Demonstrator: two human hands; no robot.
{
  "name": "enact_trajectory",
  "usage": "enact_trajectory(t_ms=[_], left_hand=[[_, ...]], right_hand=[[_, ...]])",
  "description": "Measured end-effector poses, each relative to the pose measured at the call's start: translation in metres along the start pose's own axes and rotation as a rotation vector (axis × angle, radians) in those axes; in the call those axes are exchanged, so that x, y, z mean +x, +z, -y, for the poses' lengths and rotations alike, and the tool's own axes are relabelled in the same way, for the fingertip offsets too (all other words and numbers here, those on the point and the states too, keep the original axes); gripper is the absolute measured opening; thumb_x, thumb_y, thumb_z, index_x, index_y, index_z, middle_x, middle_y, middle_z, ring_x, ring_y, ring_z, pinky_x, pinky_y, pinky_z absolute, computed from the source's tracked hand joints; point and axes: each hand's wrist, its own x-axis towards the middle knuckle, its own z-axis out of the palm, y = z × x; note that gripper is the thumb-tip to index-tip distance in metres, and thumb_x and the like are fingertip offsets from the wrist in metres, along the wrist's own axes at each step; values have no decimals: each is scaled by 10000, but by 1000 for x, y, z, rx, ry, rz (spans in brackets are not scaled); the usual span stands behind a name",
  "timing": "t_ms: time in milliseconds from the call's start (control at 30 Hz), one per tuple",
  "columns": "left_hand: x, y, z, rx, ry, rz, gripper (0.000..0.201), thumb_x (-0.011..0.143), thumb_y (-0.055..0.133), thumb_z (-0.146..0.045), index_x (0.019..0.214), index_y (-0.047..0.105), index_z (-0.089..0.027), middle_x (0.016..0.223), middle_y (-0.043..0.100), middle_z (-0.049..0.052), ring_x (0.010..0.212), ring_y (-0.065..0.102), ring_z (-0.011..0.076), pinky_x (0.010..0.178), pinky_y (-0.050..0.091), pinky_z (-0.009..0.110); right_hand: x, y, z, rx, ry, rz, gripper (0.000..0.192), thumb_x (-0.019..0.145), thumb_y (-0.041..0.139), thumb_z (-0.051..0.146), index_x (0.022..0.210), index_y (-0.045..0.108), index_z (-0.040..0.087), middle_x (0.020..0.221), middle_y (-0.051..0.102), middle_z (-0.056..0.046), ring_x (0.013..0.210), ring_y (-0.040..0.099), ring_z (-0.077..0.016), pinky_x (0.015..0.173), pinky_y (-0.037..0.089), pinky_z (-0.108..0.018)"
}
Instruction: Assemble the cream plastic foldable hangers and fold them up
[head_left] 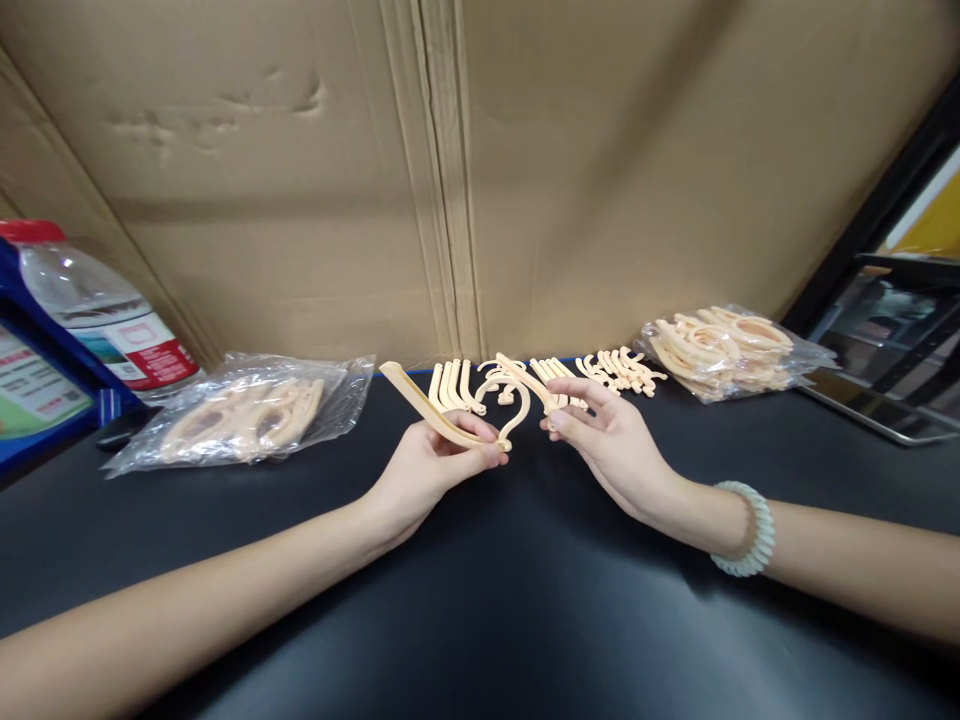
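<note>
Over the black table [480, 600], we pinch a long curved beige plastic piece [431, 410] in our left hand [431, 465] and hold a hooked piece [525, 385] in our right hand [607, 440], fingers half-open.

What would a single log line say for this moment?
left hand: holds long curved beige strip | right hand: holds hooked beige piece | pieces meet above black table | bagged parts left
</note>
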Motion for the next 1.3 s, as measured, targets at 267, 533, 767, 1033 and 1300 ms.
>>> enact_trajectory(t_ms=[267, 533, 767, 1033, 1300], left_hand=[[2, 1, -1, -37, -4, 60, 264, 671, 796, -121, 794, 565, -155, 761, 696, 0, 743, 662, 130, 774, 510, 257], [1, 1, -3, -94, -9, 95, 296, 690, 760, -74, 809, 505, -166, 755, 710, 14, 720, 661, 138, 755, 515, 275], [0, 3, -5, -100, -17, 101, 370, 655, 787, -80, 812, 468, -182, 738, 696, -5, 677, 649, 136, 700, 515, 274], [0, 2, -4, -68, -9, 114, 357, 663, 788, -104, 797, 468, -187, 742, 695, -6, 682, 653, 140, 708, 517, 284], [-1, 1, -2, -31, 16, 109, 337, 687, 776, -101, 815, 474, -178, 745, 710, -3, 680, 664, 127, 719, 534, 271]], right_hand=[[-1, 3, 1, 108, 132, 184, 262, 647, 802, 202, 851, 639, 186, 839, 640, -13, 826, 631, -153, 879, 523, -368], [-3, 3, -5, -7, 48, 252, 208, 692, 792, 226, 866, 682, 195, 870, 701, -20, 837, 659, -155, 871, 528, -350], [-4, 4, -3, -27, 32, 228, 235, 662, 808, 225, 867, 698, 198, 854, 715, -20, 814, 677, -159, 840, 562, -343], [-5, 5, 2, -74, 4, 273, 200, 682, 792, 261, 844, 689, 204, 790, 725, -16, 771, 695, -167, 803, 575, -349], [-5, 6, 0, -115, -13, 302, 171, 685, 786, 228, 825, 690, 202, 771, 723, -8, 766, 702, -176, 800, 572, -357]])
